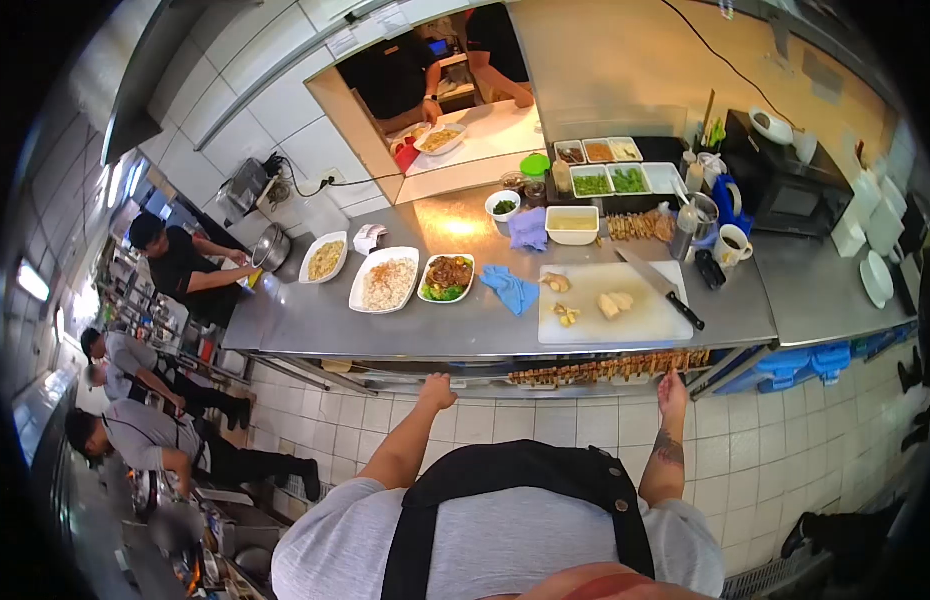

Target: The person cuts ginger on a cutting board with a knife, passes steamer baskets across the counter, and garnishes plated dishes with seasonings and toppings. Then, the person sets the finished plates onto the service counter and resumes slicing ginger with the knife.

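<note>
My left hand (pixel 438 391) is closed in a loose fist, with nothing visible in it, just in front of the counter's edge. Further right, my right hand (pixel 672 392) has its fingers drawn together beside a row of skewers (pixel 610 369) below the counter top. Whether those fingers grip anything is too small to make out. Ahead of me a white cutting board (pixel 640 325) bears pale peeled pieces (pixel 614 304), smaller yellowish bits (pixel 565 316) and a knife (pixel 657 284). A blue cloth (pixel 510 289) lies just left of the board.
On the counter (pixel 455 335) stand a rice dish (pixel 385 280), a meat-and-greens dish (pixel 447 278) and a noodle dish (pixel 324 257). Behind the board are a tub (pixel 572 226) and more skewers (pixel 635 226). A microwave (pixel 790 190) stands right. Co-workers (pixel 180 265) are at left.
</note>
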Action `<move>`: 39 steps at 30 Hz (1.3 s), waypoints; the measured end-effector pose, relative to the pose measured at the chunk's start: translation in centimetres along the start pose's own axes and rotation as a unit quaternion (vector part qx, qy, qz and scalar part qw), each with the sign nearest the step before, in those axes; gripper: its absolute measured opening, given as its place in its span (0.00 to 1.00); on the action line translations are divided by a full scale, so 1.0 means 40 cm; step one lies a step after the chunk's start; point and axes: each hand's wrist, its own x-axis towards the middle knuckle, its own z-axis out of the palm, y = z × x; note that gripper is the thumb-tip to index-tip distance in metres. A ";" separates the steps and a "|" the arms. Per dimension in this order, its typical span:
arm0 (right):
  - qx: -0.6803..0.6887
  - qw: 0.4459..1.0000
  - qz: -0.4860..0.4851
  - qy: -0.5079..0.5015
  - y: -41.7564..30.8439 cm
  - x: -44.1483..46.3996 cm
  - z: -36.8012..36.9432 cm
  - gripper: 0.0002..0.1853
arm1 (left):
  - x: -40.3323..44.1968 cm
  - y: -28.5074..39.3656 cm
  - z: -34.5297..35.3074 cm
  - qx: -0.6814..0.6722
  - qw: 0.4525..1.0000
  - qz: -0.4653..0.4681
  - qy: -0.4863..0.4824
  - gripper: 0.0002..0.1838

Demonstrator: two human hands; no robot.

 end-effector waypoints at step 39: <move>-0.622 0.513 -0.430 -0.407 0.489 -0.391 1.161 0.05 | 0.041 -0.732 0.054 -0.140 0.981 -0.137 -0.007 0.39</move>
